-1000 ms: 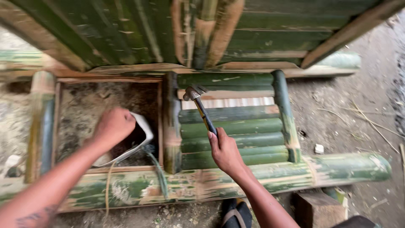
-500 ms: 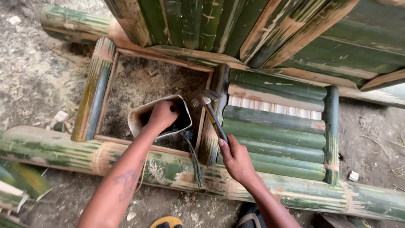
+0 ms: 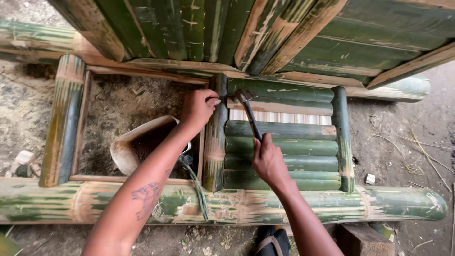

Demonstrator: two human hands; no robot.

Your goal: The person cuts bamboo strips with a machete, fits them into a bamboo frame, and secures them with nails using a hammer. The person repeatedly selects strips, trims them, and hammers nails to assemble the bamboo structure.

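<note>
My right hand (image 3: 268, 161) grips the dark handle of a hammer (image 3: 250, 114), whose metal head rests near the top of a panel of green bamboo slats (image 3: 284, 151). My left hand (image 3: 199, 108) is closed with pinched fingers against the top of the upright bamboo post (image 3: 215, 137) that borders the slats, just left of the hammer head. What the fingers pinch is too small to see. Below my left forearm a white plastic container (image 3: 124, 152) lies on the dirt inside the open part of the bamboo frame.
A thick bamboo pole (image 3: 227, 206) runs across the front; another bamboo post (image 3: 64, 118) stands at the left. A slanted wall of bamboo strips (image 3: 265, 33) fills the top. Dirt ground (image 3: 407, 137) with twigs lies to the right. A sandalled foot (image 3: 271, 242) shows at the bottom.
My left hand has come out of the white container and moved up to the top of the bamboo post beside the hammer head. The right hand keeps its hold on the hammer.
</note>
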